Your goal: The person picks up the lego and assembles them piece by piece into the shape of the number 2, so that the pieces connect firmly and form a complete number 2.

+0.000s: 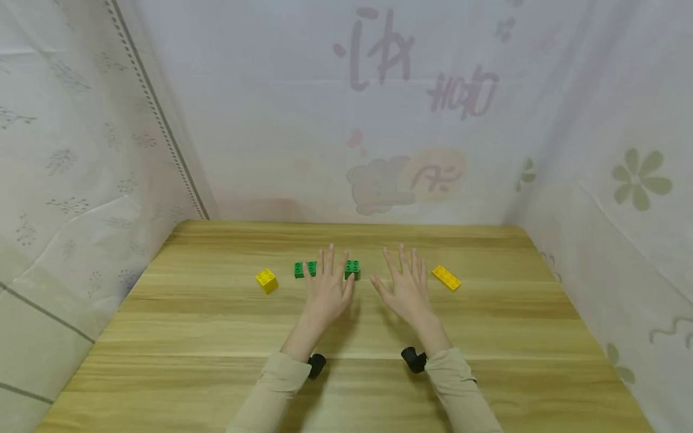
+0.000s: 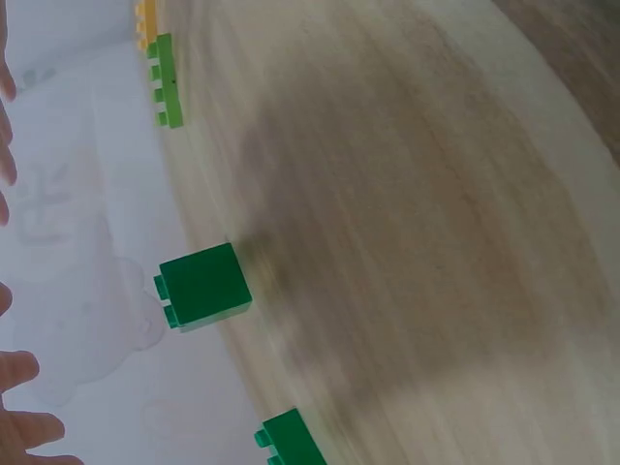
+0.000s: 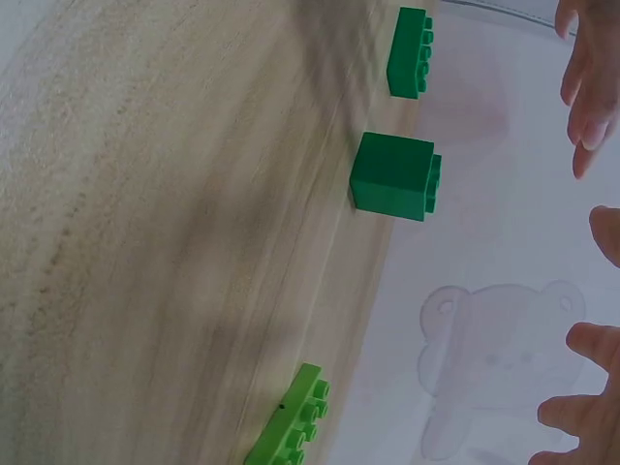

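In the head view my left hand (image 1: 326, 291) is held over the table with fingers spread, holding nothing. It partly covers a longer dark green toy brick (image 1: 300, 270). A taller dark green brick (image 1: 352, 268) shows just right of its fingers. My right hand (image 1: 408, 293) is likewise spread and holds nothing. A flat light green brick (image 3: 291, 417) shows in the wrist views but is hidden in the head view. Right of that hand lies a flat yellow brick (image 1: 446, 278); left of the other hand sits a taller yellow brick (image 1: 266, 281). All the bricks have studs.
The bricks stand in a loose row across the wooden table (image 1: 346, 397). A printed pale cloth (image 1: 303, 120) hangs behind it, with more cloth on both sides. Black wrist cameras (image 1: 414, 359) stick out beneath the sleeves.
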Tool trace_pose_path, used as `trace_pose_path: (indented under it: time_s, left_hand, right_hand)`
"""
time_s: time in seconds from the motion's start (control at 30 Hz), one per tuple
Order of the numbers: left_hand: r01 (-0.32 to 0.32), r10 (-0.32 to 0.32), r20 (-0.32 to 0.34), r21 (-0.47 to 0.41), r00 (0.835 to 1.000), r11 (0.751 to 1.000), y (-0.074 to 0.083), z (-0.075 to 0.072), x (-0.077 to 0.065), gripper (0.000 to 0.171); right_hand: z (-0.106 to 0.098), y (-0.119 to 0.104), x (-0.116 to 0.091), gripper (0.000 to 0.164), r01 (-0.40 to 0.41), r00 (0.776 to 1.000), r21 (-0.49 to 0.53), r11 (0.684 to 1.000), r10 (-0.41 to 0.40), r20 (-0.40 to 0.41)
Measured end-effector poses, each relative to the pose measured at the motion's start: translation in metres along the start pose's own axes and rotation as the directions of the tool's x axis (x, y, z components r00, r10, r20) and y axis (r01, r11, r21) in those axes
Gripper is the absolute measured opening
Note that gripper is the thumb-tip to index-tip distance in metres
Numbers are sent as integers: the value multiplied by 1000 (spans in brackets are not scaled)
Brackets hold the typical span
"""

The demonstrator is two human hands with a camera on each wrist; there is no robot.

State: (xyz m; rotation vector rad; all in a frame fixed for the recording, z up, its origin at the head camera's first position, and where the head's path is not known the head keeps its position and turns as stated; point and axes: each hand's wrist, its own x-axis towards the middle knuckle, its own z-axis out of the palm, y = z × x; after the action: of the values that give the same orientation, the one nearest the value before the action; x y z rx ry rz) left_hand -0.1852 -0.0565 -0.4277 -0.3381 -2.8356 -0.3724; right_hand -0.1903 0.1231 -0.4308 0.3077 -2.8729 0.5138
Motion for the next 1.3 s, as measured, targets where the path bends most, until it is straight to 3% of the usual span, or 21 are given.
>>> trace_pose_path:
  time_s: [0.27, 0.43, 0.67, 0.83, 1.03, 1.3]
  left_hand:
    - [-14, 14, -5, -14, 1000, 1000, -11, 0, -3, 52]
    - [7, -7, -2, -47, 1000, 999, -21, 0, -8, 53]
    - [-19, 17, -18, -128, 1000, 992, -29, 5, -8, 56]
    - [-3, 3, 4, -183, 1000, 983, -38, 8, -5, 56]
    - [30, -11, 84, -226, 996, 974, -52, 8, 4, 59]
    - [155, -93, 223, -281, 970, 947, -73, 13, 17, 63]
  right_hand:
    - [5, 1, -1, 66, 24, 1000, 17, 1000, -23, -15]
    - [10, -1, -2, 65, 75, 997, 68, 995, -74, -14]
    - [20, -1, 0, 64, 122, 992, 160, 979, -114, -60]
    - [33, 0, 4, 64, 96, 995, 282, 955, -101, 4]
    - [49, 3, 17, 67, 30, 992, 357, 934, -71, 102]
    - [68, 7, 37, 71, -57, 971, 455, 889, -57, 234]
